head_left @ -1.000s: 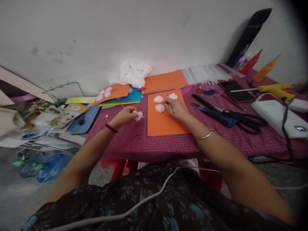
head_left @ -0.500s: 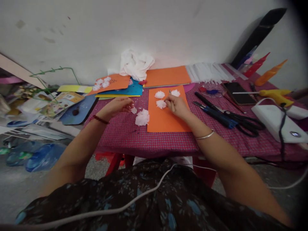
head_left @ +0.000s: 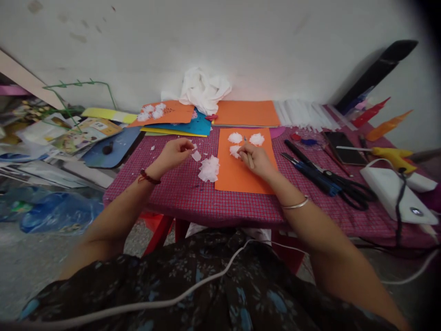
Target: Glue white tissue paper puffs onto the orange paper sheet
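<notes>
My right hand (head_left: 257,158) is closed around a slim wooden pencil-like stick (head_left: 251,162), over an orange sheet (head_left: 244,177). On that sheet are three fluffy white paper tufts; the lower tuft (head_left: 234,151) is right at my right fingertips. My left hand (head_left: 175,154) is pinched, with a small white bit showing at its fingertips. A small square of thin white paper (head_left: 196,156) is just below those fingertips; whether it lies on the cloth I cannot tell. A pile of white paper squares (head_left: 208,168) rests against the sheet's left edge.
Scissors (head_left: 351,184) and a blue-handled cutter (head_left: 317,177) lie right of the sheet, near a yellow glue gun (head_left: 392,155), a phone (head_left: 344,148) and a white power bank (head_left: 396,193). Behind are orange cards (head_left: 244,113) and crumpled white cloth or tissue (head_left: 205,89).
The camera view has shifted slightly, so the table things appear farther right. Both hands keep nearly the same places, the right one still at the lower tuft with the stick.
</notes>
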{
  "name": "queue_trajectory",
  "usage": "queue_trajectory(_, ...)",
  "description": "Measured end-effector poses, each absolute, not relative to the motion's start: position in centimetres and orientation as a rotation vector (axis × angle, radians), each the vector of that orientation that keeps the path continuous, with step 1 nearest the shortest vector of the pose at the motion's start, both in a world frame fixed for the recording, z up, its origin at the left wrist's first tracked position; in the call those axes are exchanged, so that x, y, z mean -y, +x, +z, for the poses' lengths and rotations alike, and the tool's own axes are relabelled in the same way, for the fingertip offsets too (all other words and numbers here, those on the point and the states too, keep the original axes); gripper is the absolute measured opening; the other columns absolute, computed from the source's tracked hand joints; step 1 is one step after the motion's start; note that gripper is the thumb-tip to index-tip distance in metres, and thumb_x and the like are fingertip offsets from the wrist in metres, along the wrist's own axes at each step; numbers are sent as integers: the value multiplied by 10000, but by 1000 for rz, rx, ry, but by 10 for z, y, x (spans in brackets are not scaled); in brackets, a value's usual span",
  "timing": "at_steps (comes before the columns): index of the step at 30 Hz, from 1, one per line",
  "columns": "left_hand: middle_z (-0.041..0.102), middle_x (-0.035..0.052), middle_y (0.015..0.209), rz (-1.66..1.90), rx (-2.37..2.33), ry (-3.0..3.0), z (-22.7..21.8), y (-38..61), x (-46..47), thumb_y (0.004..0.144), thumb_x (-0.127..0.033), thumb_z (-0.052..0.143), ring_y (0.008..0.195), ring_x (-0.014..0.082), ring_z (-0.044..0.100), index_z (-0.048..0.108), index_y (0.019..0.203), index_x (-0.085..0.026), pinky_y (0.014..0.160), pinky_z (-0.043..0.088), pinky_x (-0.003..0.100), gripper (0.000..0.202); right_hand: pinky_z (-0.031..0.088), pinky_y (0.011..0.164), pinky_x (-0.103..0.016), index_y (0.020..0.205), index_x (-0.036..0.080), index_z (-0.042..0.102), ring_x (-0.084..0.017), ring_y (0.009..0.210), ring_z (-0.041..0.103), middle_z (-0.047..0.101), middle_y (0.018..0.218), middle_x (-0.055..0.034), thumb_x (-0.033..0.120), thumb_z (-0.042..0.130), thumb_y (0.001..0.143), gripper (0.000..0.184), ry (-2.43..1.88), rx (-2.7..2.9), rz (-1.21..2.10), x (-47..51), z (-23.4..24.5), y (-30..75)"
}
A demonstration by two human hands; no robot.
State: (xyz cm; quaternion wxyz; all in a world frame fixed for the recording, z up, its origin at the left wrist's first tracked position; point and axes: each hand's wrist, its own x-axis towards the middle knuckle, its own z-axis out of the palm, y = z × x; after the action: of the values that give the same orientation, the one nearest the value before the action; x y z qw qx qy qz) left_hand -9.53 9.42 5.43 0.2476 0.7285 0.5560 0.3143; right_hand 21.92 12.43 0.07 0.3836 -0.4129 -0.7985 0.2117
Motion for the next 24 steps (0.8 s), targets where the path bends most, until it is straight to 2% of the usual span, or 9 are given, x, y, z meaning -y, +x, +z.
queue_trajectory(5,654,17,741,497,-1378,2106,34,-94,-89,723,-236,669,679,149,550,687,817,-176,667,398,285,113,378,636,-315,804,202,578,-162,617,524,601,683,-23,241,470,881,137,-1070,2048,536,-128,-2,221)
queue_trajectory(8,582,-6,647,633,-1402,2018,20,-82,-83,684,-216,663,630,133,489,632,675,-184,635,362,278,46,382,639,-314,803,204,574,-154,608,512,596,676,-16,241,475,880,131,-1082,2068,542,-128,-3,221)
queue_trajectory(11,538,-9,611,738,-1434,1920,17,-78,-85,703,-225,617,623,126,470,539,591,-187,623,351,273,142,385,643,-316,812,204,575,-155,606,508,594,675,-12,241,480,875,120,-1095,2065,552,-127,-3,221)
queue_trajectory(16,569,0,686,873,-1454,1794,29,-91,-89,747,-319,639,638,112,463,579,678,-170,617,348,264,175,387,647,-329,831,191,596,-180,628,541,617,697,-38,252,478,885,143,-1092,2053,537,-129,-4,222)
queue_trajectory(21,556,-11,640,894,-1515,1695,39,-101,-84,705,-368,701,589,100,416,637,680,-153,579,290,264,226,386,642,-325,841,187,607,-181,626,552,629,706,-46,263,465,893,169,-1085,2066,518,-130,-4,222)
queue_trajectory(24,588,-4,640,858,-1563,1683,43,-100,-82,715,-366,688,590,108,433,682,698,-153,586,298,268,213,384,640,-320,825,188,601,-172,625,545,622,700,-39,260,465,882,164,-1099,2063,509,-129,-3,222)
